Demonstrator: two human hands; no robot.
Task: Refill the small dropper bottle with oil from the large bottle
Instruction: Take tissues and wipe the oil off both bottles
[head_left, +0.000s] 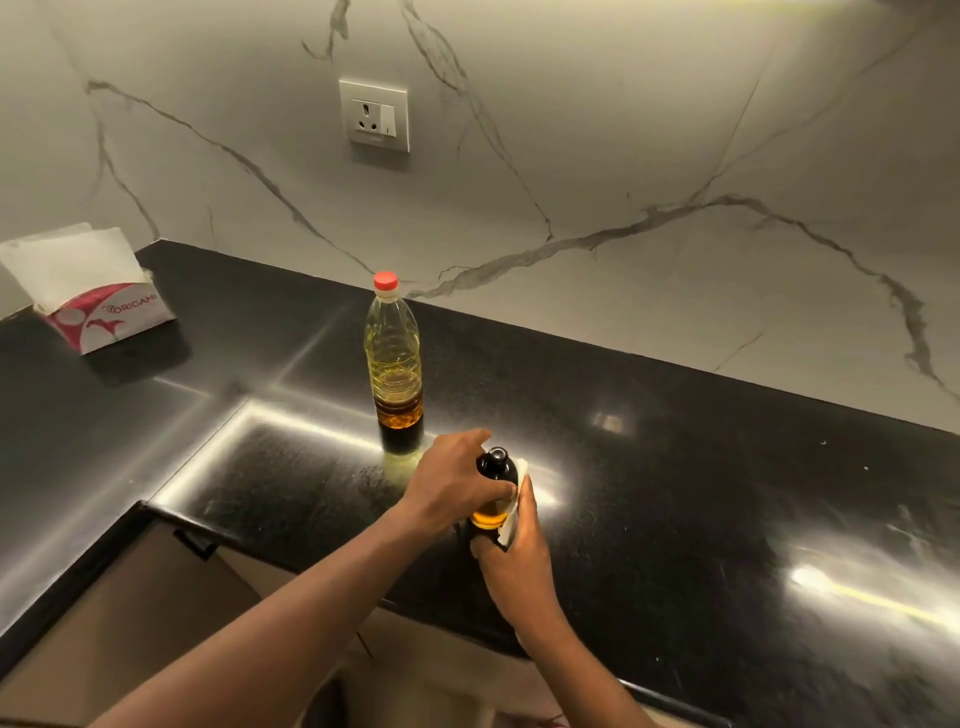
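The large clear oil bottle (393, 364) with a red cap stands upright and capped on the black counter (675, 493), yellow oil filling its lower part. In front of it is the small dropper bottle (496, 486), with a black top and amber oil showing at its base. My left hand (453, 480) grips its upper body from the left. My right hand (511, 551) holds a white tissue (514, 514) against the bottle's right side and base.
A pink and white tissue box (98, 301) sits at the counter's far left. A wall socket (374, 114) is set in the marble backsplash. The counter's front edge runs below my hands, with cabinet fronts beneath.
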